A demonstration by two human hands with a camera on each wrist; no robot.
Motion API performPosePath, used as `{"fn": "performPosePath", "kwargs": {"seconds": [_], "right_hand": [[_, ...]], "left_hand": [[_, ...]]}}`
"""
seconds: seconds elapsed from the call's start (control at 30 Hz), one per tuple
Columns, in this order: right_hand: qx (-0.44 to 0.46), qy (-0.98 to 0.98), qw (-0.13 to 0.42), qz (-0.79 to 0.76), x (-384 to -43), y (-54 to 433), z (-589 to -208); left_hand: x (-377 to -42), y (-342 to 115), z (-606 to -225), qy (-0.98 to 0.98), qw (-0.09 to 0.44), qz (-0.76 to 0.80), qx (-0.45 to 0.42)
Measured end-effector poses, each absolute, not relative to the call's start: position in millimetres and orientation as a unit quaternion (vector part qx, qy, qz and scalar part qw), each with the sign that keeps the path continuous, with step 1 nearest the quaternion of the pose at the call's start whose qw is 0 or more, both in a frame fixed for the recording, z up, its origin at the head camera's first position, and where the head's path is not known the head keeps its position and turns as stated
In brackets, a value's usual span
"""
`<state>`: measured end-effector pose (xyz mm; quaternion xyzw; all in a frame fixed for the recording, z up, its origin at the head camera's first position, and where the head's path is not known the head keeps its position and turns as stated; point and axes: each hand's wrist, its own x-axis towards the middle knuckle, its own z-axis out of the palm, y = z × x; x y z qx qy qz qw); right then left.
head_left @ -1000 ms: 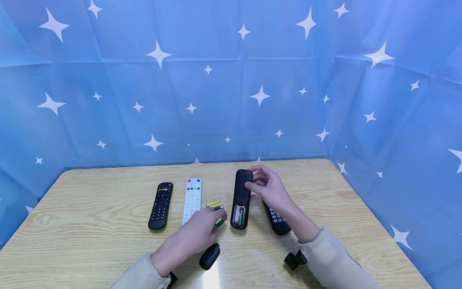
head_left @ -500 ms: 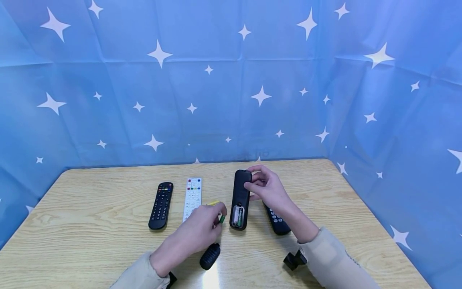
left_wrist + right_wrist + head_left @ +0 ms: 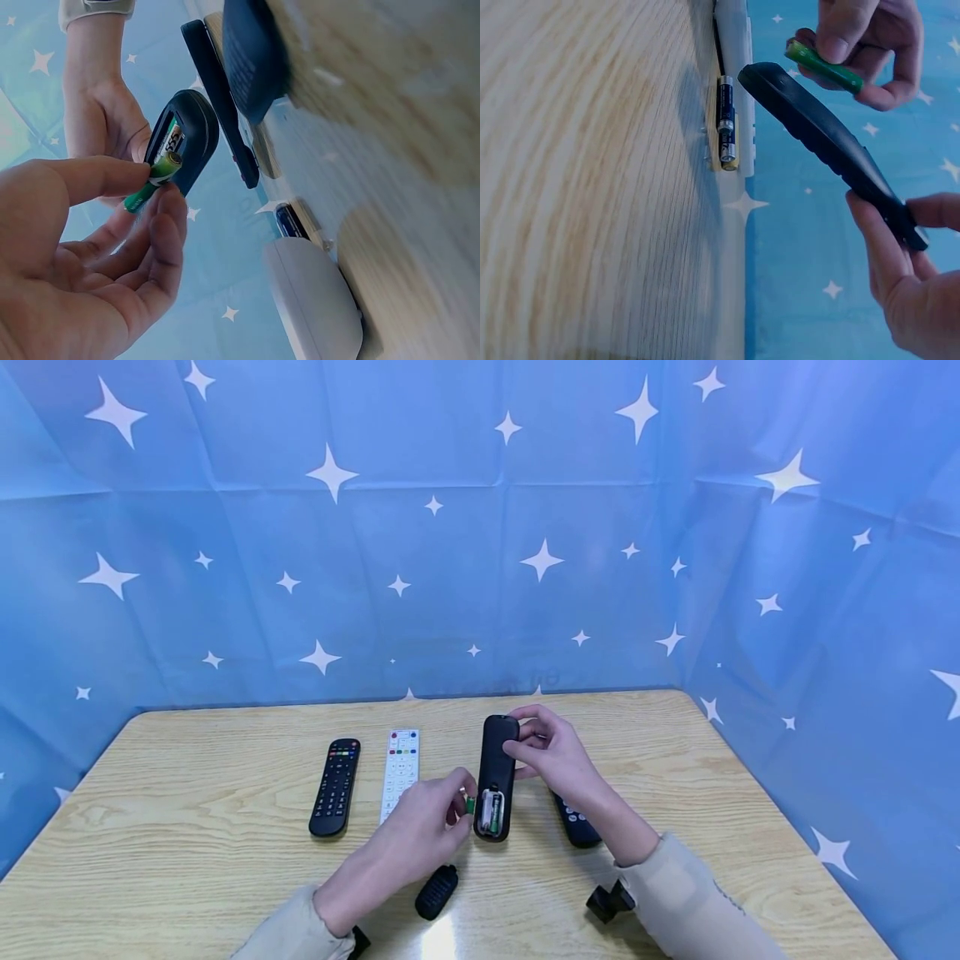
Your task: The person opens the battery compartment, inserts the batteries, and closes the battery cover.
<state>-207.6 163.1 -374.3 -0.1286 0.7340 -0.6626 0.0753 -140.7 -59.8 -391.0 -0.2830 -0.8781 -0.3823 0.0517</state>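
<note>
Between thumb and fingers, my left hand (image 3: 420, 822) pinches a green battery (image 3: 826, 69), just left of a black remote control (image 3: 497, 756). My right hand (image 3: 558, 764) grips that remote by its upper end, above the table, its back facing me. Its battery compartment is uncovered, and one green battery (image 3: 496, 815) lies inside on the right side. In the left wrist view the pinched battery overlaps the compartment opening; whether they touch I cannot tell. A small ribbed black battery cover (image 3: 437, 892) lies on the table below my left hand.
A white remote (image 3: 401, 768) and a black remote (image 3: 335, 789) lie to the left. Another black remote (image 3: 577, 827) is partly under my right forearm. Several loose batteries (image 3: 726, 109) lie near the white remote, hidden by my left hand in the head view. A starry curtain (image 3: 480, 568) hangs behind.
My left hand has lifted a little and turned, bringing the green battery rightward beside the compartment. The held remote has shifted slightly left and down toward it.
</note>
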Motion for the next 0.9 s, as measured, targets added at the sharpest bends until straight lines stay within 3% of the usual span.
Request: {"fn": "performPosePath", "kwargs": {"seconds": [0.9], "right_hand": [[-0.134,0.731,0.080,-0.665,-204.5,153.8,-369.9]], "left_hand": [[-141.5,-53.1,-391.9,-0.874,0.112,-0.370,-0.295]]}}
